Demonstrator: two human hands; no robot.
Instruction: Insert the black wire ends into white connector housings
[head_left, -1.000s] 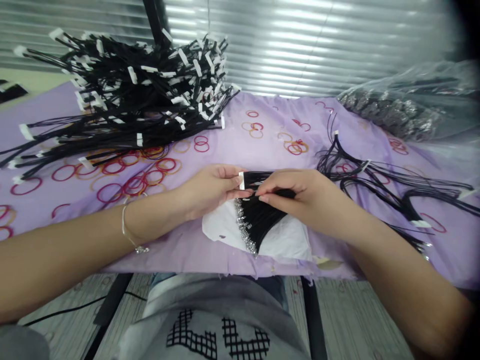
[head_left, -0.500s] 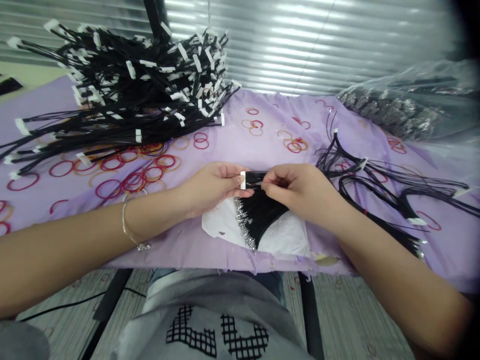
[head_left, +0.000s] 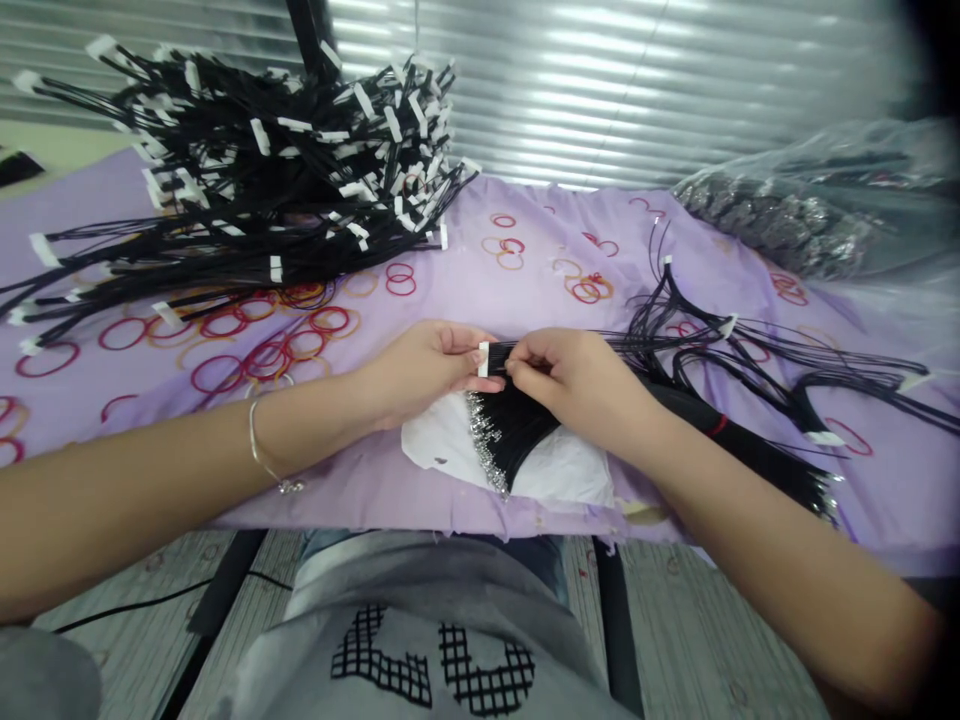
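Observation:
My left hand [head_left: 442, 365] pinches a small white connector [head_left: 484, 359] between thumb and fingers. Black wires run out of it to the right. Close beside the connector, my right hand [head_left: 562, 370] is closed with its fingertips at these wires; whether it grips one wire or more is too small to tell. Under both hands lies a bundle of black wires [head_left: 517, 435] with a fringe of silver terminals [head_left: 489, 450] at its left end. It rests on a white sheet [head_left: 435, 445] at the table's front edge.
A large heap of black wire harnesses [head_left: 285, 170] with white connectors stands at the back left. Red and orange rubber bands [head_left: 274, 360] lie scattered on the purple cloth [head_left: 517, 300]. More harnesses [head_left: 731, 330] spread at the right, before a clear plastic bag [head_left: 817, 220] of silvery parts.
My right hand has moved left along the wires, nearer the connector. The wires to its right now lie straighter. My left hand keeps its pinch on the connector.

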